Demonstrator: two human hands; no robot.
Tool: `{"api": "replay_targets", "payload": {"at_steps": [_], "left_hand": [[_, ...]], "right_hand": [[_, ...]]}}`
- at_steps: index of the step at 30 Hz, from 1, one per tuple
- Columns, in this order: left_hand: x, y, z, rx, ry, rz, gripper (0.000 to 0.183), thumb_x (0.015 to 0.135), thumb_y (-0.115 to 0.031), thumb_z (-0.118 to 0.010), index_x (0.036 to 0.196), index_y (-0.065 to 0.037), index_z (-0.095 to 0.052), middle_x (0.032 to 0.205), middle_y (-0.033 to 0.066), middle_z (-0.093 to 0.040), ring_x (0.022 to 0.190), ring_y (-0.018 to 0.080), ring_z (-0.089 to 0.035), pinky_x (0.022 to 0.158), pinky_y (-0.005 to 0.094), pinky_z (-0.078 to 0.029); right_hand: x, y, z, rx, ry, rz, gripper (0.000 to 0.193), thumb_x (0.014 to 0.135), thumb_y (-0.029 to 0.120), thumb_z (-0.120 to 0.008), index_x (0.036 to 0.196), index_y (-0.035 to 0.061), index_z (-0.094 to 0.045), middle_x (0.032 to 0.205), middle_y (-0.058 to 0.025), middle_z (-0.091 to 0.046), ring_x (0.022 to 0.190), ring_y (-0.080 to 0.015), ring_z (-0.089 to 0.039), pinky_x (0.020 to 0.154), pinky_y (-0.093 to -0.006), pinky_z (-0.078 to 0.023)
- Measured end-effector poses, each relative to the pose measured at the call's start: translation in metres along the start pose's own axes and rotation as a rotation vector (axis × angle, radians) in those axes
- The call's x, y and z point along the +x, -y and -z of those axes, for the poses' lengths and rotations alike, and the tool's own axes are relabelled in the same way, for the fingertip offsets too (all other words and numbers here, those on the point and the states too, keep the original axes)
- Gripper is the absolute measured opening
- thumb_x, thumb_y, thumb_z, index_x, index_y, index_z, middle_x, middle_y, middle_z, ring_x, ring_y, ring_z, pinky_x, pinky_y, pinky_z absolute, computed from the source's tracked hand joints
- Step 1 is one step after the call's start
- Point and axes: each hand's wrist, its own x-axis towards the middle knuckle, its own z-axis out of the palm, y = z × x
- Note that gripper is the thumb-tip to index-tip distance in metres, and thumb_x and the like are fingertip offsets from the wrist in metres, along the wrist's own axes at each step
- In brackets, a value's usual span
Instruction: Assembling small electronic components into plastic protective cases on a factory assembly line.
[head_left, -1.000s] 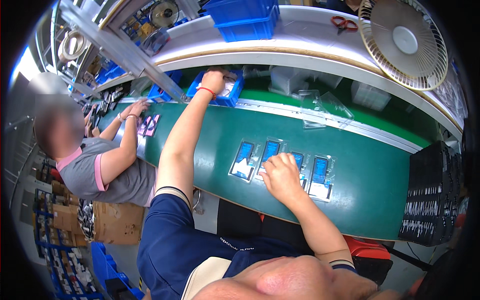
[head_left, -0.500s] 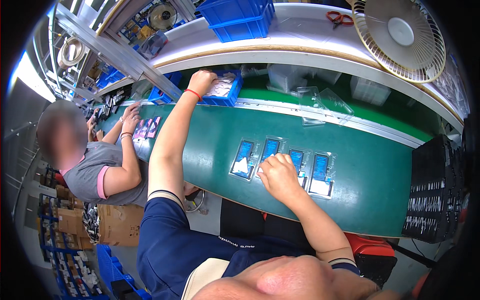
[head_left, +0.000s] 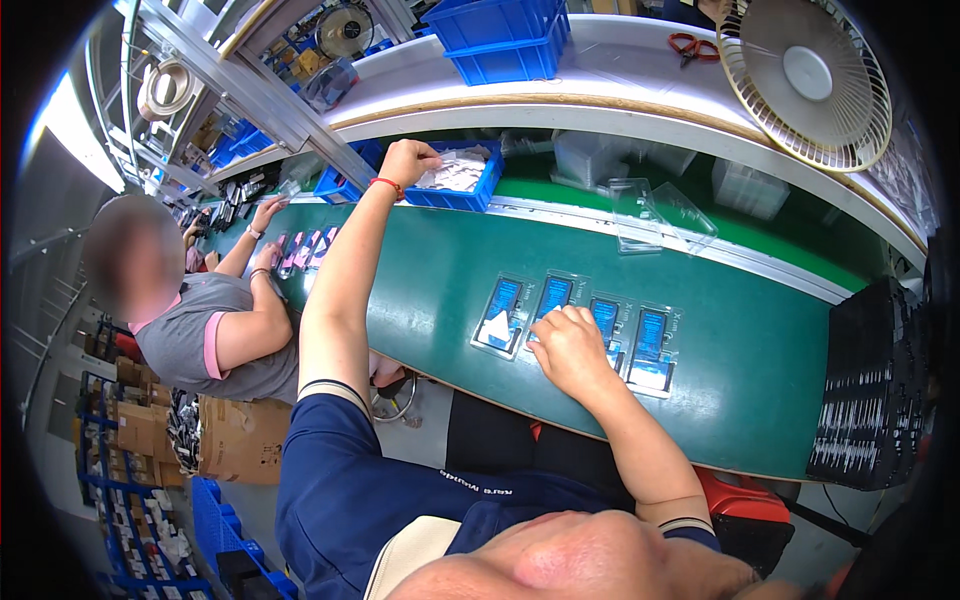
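Observation:
My left hand [head_left: 408,163] is over the left side of a blue bin [head_left: 478,200] of pale paper slips [head_left: 458,170]. Its fingers are pinched together, and whatever is between them is too small to name. My right hand [head_left: 574,352], fingers curled down, covers parts of the middle clear plastic trays on the green table; its fingertips are mostly hidden. Several such trays lie in a row, each with a blue rectangular piece. A white triangular slip [head_left: 497,328] rests on the leftmost tray [head_left: 480,338]. The rightmost tray [head_left: 668,372] lies just right of my hand.
Empty clear trays [head_left: 640,225] lie at the table's back edge. A tall black stack of trays [head_left: 868,390] stands at the right end. Above are a shelf [head_left: 620,70], a fan [head_left: 806,75] and red-handled snips [head_left: 692,46]. A co-worker [head_left: 225,325] works at the left.
My left hand has risen slightly toward the bin's left side, showing more of the slips. The right hand stays over the trays. The whole view has shifted a little; the co-worker's hands have moved apart.

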Motion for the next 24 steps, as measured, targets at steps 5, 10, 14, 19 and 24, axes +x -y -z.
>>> {"api": "replay_targets", "payload": {"at_steps": [5,10,14,19,24], "left_hand": [[-0.003,-0.006,0.001,-0.116,-0.146,0.173,0.012,0.079,-0.014,-0.073,0.085,-0.004,-0.073,0.079,0.011,-0.07,0.069,0.0188,-0.067,0.068,0.0314,-0.054],[-0.034,-0.059,-0.026,-1.08,0.126,0.411,0.011,0.085,-0.008,-0.067,0.094,-0.002,-0.067,0.086,0.0044,-0.066,0.074,0.0118,-0.063,0.058,0.0252,-0.055],[-0.098,-0.165,-0.044,-1.257,0.466,0.294,0.011,0.086,-0.007,-0.066,0.096,-0.001,-0.065,0.087,0.0049,-0.067,0.075,0.012,-0.064,0.059,0.0243,-0.054],[-0.143,-0.232,-0.077,-1.294,0.59,0.24,0.015,0.086,-0.009,-0.067,0.098,0.0,-0.065,0.085,0.002,-0.067,0.075,0.0083,-0.061,0.063,0.0227,-0.052],[-0.173,-0.257,-0.105,-0.886,0.325,0.035,0.014,0.078,-0.009,-0.072,0.09,-0.003,-0.068,0.075,0.0048,-0.068,0.068,0.014,-0.06,0.061,0.0302,-0.049]], "right_hand": [[-0.001,0.001,0.002,0.0,0.0,-0.001,0.016,0.073,0.015,-0.073,0.084,0.0061,-0.067,0.082,-0.0078,-0.061,0.086,-0.0267,-0.056,0.082,-0.0392,-0.042],[0.007,-0.011,0.01,0.157,-0.255,-0.199,0.026,0.076,0.017,-0.072,0.099,0.0055,-0.066,0.087,-0.01,-0.063,0.082,-0.0267,-0.058,0.076,-0.0381,-0.046],[0.018,-0.019,0.024,0.493,-0.483,-0.395,0.044,0.078,0.021,-0.072,0.116,0.0024,-0.057,0.101,-0.0151,-0.063,0.082,-0.0228,-0.06,0.071,-0.0345,-0.05],[0.007,-0.036,0.044,0.577,-0.628,-0.391,0.009,0.083,0.007,-0.063,0.085,0.0001,-0.069,0.085,-0.0108,-0.069,0.079,-0.0216,-0.066,0.072,-0.0309,-0.05],[-0.063,-0.047,0.067,-0.246,-0.547,-0.189,0.013,0.076,0.008,-0.07,0.089,0.0074,-0.07,0.087,-0.0051,-0.067,0.084,-0.0244,-0.059,0.079,-0.036,-0.044]]}}
